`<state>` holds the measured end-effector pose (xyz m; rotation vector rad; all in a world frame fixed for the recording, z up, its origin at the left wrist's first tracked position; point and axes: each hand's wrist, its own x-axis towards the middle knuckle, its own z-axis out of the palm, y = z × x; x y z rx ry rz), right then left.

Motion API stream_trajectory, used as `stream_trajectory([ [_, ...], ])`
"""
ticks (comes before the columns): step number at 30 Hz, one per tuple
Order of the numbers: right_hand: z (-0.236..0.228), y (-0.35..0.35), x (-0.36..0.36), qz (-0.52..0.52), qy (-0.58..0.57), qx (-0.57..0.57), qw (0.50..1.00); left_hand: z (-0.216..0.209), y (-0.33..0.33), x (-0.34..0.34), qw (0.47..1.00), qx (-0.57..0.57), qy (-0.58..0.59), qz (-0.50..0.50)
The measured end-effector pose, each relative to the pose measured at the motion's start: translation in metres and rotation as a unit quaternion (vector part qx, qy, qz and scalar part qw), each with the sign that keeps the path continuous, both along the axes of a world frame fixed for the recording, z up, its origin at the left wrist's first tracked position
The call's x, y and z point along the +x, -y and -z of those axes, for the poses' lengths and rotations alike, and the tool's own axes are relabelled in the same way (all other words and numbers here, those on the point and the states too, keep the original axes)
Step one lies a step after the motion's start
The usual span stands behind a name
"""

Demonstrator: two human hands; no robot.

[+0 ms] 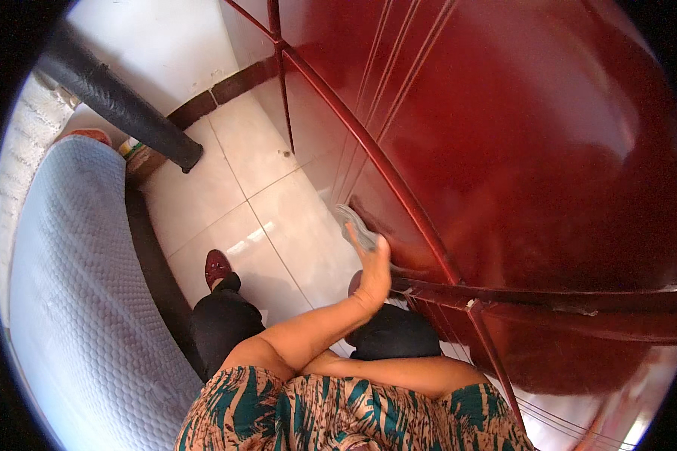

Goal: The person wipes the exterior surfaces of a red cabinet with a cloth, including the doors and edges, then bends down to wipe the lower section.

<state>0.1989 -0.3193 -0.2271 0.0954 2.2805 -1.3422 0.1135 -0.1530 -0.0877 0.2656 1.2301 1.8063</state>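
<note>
Plainly, a grey cloth [359, 227] is grasped in the left hand [374, 259], the fingers being wrapped about its lower end and the rest of it left to stand out beyond them; the left arm [308, 333] is stretched across the body toward the upper right, and the cloth is held low beside the glossy red panel [504, 150], near its left side, though whether the two are touching cannot be told; the right arm [406, 373] is bent inward and passed beneath the left one, so the right hand is hidden behind it, and its state cannot be told; the panel is bordered by a slanting red bar [368, 146], and near the lower end of that bar a red rail [549, 299] is set across toward the right; the floor [203, 218] is laid with pale, shiny tiles and is edged by dark skirting [237, 84] under a white wall [158, 45]; a black pole [124, 101] is seen slanting at the upper left, its lower end set near the skirting; the left side is taken up by a bed [83, 293] with a pale blue quilted cover; between bed and panel, a dark red shoe [217, 267] is planted on the tiles below a black trouser leg [226, 319].
</note>
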Motion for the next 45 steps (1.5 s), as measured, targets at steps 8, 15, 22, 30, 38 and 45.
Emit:
stream_trajectory([
  [8, -0.088, -0.033, -0.049, -0.072, 0.061, 0.078, 0.993, 0.073, -0.008, -0.054, 0.950, 0.028, 0.292, 0.103],
  [15, -0.065, -0.029, -0.036, -0.027, 0.071, 0.030, 0.997, 0.084, -0.004, -0.026, 0.891, 0.032, 0.426, 0.156],
  [22, -0.113, -0.041, -0.047, 0.071, 0.163, -0.209, 0.962, 0.022, 0.010, -0.002, 0.933, 0.017, 0.335, 0.131],
  [30, -0.112, -0.042, -0.043, -0.021, 0.116, -0.091, 0.989, -0.061, 0.037, -0.001, 0.829, 0.174, -0.531, 0.019],
  [38, -0.114, -0.037, -0.070, -0.197, 0.034, 0.182, 0.963, -0.070, 0.015, -0.035, 0.745, 0.188, -0.640, -0.018],
  [45, -0.125, -0.044, -0.086, -0.305, -0.079, 0.195, 0.929, -0.143, -0.039, -0.140, 0.839, 0.112, -0.506, -0.163],
])
